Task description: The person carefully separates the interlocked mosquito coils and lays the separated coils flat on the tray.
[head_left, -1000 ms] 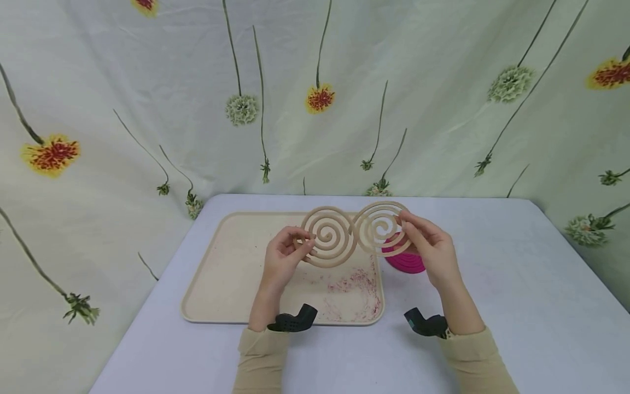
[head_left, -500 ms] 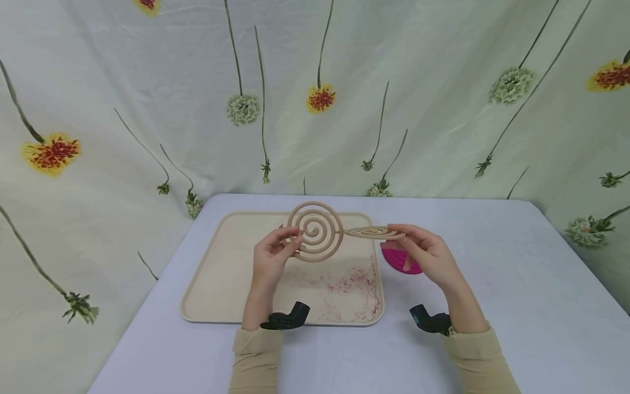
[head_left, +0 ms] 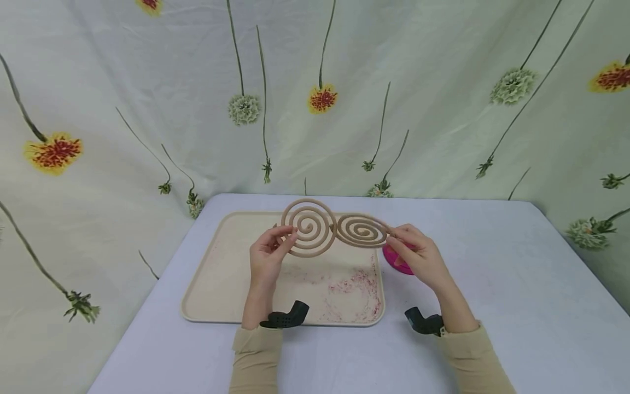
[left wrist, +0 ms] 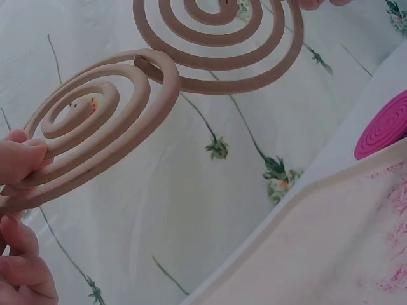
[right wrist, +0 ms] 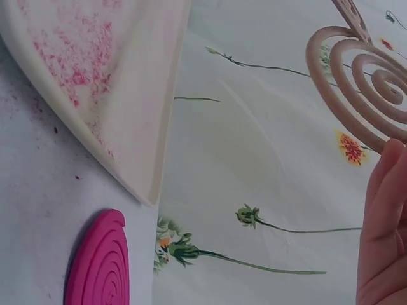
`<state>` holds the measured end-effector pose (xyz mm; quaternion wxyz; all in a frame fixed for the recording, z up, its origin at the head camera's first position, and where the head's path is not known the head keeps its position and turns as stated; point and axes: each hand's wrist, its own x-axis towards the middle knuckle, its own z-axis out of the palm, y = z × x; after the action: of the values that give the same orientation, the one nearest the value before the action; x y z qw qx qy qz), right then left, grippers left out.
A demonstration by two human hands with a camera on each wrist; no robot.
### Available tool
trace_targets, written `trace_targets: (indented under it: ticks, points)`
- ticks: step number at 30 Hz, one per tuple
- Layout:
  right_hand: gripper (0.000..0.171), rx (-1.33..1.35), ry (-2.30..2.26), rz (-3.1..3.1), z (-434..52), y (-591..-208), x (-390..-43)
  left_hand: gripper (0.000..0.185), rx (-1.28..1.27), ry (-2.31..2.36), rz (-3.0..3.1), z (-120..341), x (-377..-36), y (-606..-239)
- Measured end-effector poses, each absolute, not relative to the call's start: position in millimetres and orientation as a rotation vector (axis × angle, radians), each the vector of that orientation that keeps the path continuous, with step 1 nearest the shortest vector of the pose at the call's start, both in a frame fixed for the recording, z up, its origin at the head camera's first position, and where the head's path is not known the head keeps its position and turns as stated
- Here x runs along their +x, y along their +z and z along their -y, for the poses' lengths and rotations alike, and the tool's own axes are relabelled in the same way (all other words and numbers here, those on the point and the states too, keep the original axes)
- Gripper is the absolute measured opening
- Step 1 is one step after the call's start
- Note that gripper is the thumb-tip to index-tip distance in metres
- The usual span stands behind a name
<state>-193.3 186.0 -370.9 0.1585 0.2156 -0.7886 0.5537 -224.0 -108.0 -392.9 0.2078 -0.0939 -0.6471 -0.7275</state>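
Note:
Two beige spiral mosquito coils are held up in the air above the tray, side by side with their edges meeting. My left hand (head_left: 266, 260) pinches the outer left edge of the left coil (head_left: 308, 227), which faces the head camera almost flat-on. The right coil (head_left: 363, 232) is tilted, and the thumb and fingers of my right hand (head_left: 420, 257) pinch its right edge. In the left wrist view, the left coil (left wrist: 159, 111) overlaps the other coil (left wrist: 222, 86) at the rim. A pink coil (right wrist: 98, 273) lies on the table, partly hidden behind my right hand in the head view.
A cream tray (head_left: 221, 273) rests on the white-covered table (head_left: 492, 262); pink crumbs (head_left: 356, 284) are scattered over its right part. Some crumbs lie on the cloth beside it. A flowered curtain (head_left: 433, 98) hangs behind the table.
Both beige coils have shifted left with my hands. The right coil turned from facing the head camera to nearly edge-on, then partly back to a tilt. The pink coil stayed put.

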Motion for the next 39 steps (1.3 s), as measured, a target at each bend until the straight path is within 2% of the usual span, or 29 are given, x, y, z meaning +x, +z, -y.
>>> trace_targets:
  ticks: [8,16,23,31,39]
  points:
    - [0.025,0.353,1.585,2.149,-163.0,-365.4,-188.4,0.02,-0.21,-2.12,1.73,111.9,-230.6,-398.8]
    - [0.02,0.261,1.61,2.114,-160.4,-371.4,-193.0,0.023,-0.094,-2.395,1.578,112.7,-236.1,-400.7]
    - [0.024,0.154,1.83,2.003,-167.1,-401.5,-216.3,0.032,0.043,-2.374,1.558,116.9,-243.4,-403.5]
    - [0.018,0.045,2.049,1.896,-165.8,-427.3,-236.3,0.027,0.157,-2.297,1.732,125.1,-257.2,-423.4]
    - [0.028,-0.123,2.099,2.011,-160.6,-430.0,-245.2,0.043,0.243,-2.257,1.972,124.3,-266.6,-439.4]
